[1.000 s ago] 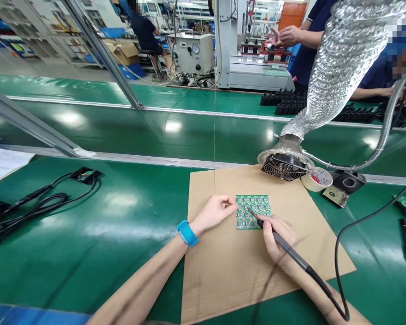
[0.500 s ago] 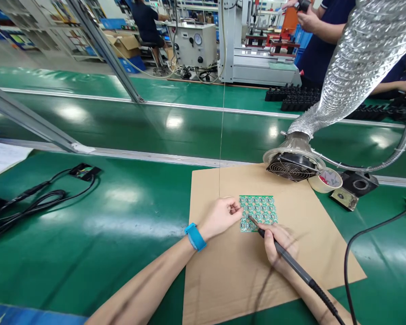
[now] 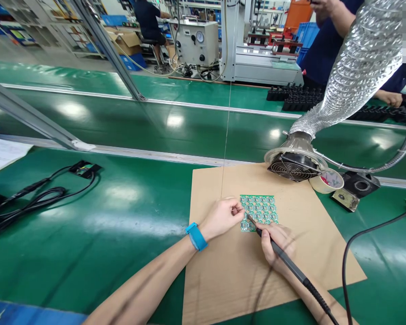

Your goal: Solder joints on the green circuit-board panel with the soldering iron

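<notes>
A green circuit board panel [image 3: 266,208] with rows of small units lies flat on a brown cardboard sheet [image 3: 219,284]. My right hand [image 3: 278,241] grips a soldering iron [image 3: 289,262] like a pen, its tip at the left part of the panel. My left hand [image 3: 223,217], with a blue wristband [image 3: 196,236], is closed in a pinch at the panel's left edge. A thin solder wire [image 3: 226,140] comes down from above into its fingers. The fingers hide the wire's end, and I cannot tell whether it touches the tip.
A fume fan [image 3: 292,167] on a silver duct [image 3: 352,67] hangs behind the panel. Beside it are a tape roll [image 3: 328,181] and an iron stand [image 3: 355,187]. Black cables [image 3: 37,201] lie at left. The iron's cord [image 3: 348,253] loops at right. Co-workers stand beyond the bench.
My right hand and the iron have shifted very slightly left. The solder wire slants a little more to the right at its top. A co-worker's hands at the back right have moved.
</notes>
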Motion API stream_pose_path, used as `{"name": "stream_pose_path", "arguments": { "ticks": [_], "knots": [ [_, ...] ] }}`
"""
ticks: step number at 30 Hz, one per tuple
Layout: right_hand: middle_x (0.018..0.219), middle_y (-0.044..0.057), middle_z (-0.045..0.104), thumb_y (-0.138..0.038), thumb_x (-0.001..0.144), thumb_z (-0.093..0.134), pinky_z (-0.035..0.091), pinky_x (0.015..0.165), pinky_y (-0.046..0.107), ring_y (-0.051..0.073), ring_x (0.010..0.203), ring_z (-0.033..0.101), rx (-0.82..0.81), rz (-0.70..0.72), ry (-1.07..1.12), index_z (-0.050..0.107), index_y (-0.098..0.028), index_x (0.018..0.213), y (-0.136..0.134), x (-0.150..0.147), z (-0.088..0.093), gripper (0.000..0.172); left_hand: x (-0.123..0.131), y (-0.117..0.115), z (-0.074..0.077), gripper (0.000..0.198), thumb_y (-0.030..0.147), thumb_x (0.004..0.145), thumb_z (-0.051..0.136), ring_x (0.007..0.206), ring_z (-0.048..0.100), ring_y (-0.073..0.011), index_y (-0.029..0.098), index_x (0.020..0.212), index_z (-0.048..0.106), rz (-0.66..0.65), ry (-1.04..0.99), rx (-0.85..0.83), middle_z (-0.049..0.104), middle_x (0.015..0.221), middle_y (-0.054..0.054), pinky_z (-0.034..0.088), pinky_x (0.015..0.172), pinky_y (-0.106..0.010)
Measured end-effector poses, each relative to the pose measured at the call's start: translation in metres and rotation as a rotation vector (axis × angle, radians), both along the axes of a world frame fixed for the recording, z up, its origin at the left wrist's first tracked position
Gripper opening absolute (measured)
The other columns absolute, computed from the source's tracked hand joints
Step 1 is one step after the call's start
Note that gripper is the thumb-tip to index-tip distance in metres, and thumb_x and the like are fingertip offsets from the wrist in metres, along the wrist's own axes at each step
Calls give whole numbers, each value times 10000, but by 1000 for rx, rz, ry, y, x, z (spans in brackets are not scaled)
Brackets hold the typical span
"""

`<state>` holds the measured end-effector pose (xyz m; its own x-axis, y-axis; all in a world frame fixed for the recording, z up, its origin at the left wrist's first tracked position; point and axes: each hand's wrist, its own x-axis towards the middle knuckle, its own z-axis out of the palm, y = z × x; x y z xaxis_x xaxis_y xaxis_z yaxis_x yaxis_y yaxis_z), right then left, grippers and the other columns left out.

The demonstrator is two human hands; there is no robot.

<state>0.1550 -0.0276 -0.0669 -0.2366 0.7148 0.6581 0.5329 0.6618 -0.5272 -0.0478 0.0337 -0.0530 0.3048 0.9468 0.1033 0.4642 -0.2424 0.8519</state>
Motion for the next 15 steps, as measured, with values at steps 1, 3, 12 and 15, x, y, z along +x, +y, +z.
{"name": "stream_pose_path", "arguments": {
  "ticks": [1, 3, 12, 15],
  "knots": [
    [901, 47, 748, -50, 891, 544, 526, 675, 301, 154, 723, 687, 3, -1, -4, 664, -165, 1057, 0, 0, 0, 235, 0, 0, 0, 123, 170, 803, 603, 632, 538, -92, 163, 680, 602, -3, 6, 5, 605, 713, 17, 406, 607, -228],
    [906, 47, 750, -50, 894, 540, 527, 676, 299, 153, 724, 690, 4, -1, -7, 664, -166, 1060, 0, 0, 1, 238, 0, -1, 0, 124, 168, 803, 604, 632, 536, -92, 163, 679, 602, -1, 6, 10, 604, 711, 18, 404, 607, -227],
    [876, 41, 740, -32, 882, 536, 525, 673, 296, 142, 701, 668, 22, 8, 39, 666, -169, 1038, -3, 2, 2, 245, 0, -1, 2, 133, 169, 807, 608, 637, 527, -94, 162, 676, 594, -18, 5, 18, 592, 715, 16, 399, 606, -233],
    [856, 35, 734, -42, 883, 542, 517, 659, 300, 141, 686, 659, 14, 3, 30, 667, -171, 1033, -2, 2, 0, 234, 1, -2, 4, 145, 165, 814, 600, 641, 523, -97, 162, 669, 583, -32, 22, 33, 583, 712, 14, 399, 608, -239]
  ]
}}
